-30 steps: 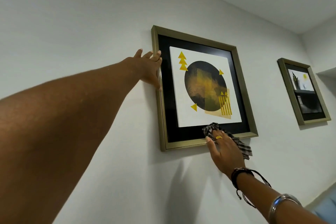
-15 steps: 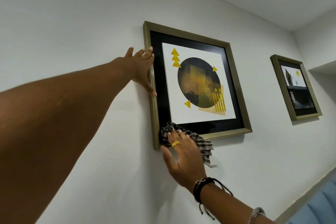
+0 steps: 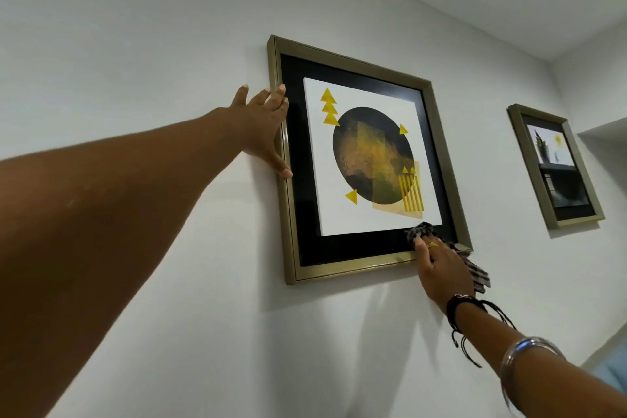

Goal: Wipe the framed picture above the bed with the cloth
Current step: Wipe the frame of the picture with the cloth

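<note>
The framed picture [image 3: 369,159] hangs flat on the white wall [image 3: 135,27], face out into the room, near square, its sides upright. The left hand [image 3: 263,129] lies spread wide and flat against its left frame edge, holding nothing. The right hand [image 3: 441,268] presses the checked cloth [image 3: 420,231] on the lower right corner, cloth trailing down-right. A second frame [image 3: 556,166] hangs well apart to the right
</note>
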Motion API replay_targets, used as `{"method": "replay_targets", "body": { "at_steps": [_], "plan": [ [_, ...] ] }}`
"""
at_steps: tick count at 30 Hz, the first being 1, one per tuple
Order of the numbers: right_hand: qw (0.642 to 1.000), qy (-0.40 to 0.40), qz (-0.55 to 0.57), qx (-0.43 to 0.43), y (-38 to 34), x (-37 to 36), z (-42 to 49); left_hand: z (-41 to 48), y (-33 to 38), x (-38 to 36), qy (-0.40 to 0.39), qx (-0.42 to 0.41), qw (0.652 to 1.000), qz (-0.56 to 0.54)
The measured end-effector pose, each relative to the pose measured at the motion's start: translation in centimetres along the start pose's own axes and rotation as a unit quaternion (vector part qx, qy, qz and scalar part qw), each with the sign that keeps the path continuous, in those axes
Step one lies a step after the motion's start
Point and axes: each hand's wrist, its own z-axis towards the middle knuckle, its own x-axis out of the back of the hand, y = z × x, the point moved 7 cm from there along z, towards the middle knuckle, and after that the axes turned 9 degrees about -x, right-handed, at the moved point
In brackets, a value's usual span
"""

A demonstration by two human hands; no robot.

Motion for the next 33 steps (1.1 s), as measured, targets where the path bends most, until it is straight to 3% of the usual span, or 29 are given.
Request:
{"method": "replay_targets", "body": {
  "at_steps": [6, 14, 18, 23, 29, 33],
  "plan": [
    [0.993, -0.066, -0.007, -0.103, 4.6, -0.8, 5.0, 0.2, 0.0, -0.3, 0.001, -0.007, 1.000, 0.000],
    [0.989, -0.031, 0.006, -0.142, 3.5, -0.3, 4.4, -0.1, 0.4, -0.4, 0.015, 0.001, 1.000, -0.019],
    [0.996, -0.008, 0.003, -0.085, -1.9, 0.5, -0.6, -0.4, 0.4, -0.1, 0.030, -0.002, 0.999, -0.024],
    [0.994, -0.038, 0.074, 0.066, -10.7, -0.9, -9.8, -1.0, 0.8, 0.0, 0.053, -0.002, 0.997, -0.053],
    [0.987, -0.073, 0.111, 0.087, -16.2, -3.7, -14.9, -1.2, 0.4, -0.1, 0.072, -0.004, 0.993, -0.089],
    [0.987, -0.104, 0.074, 0.094, -17.7, -4.2, -14.9, -1.2, 0.7, -0.4, 0.073, -0.015, 0.992, -0.106]
  ]
}}
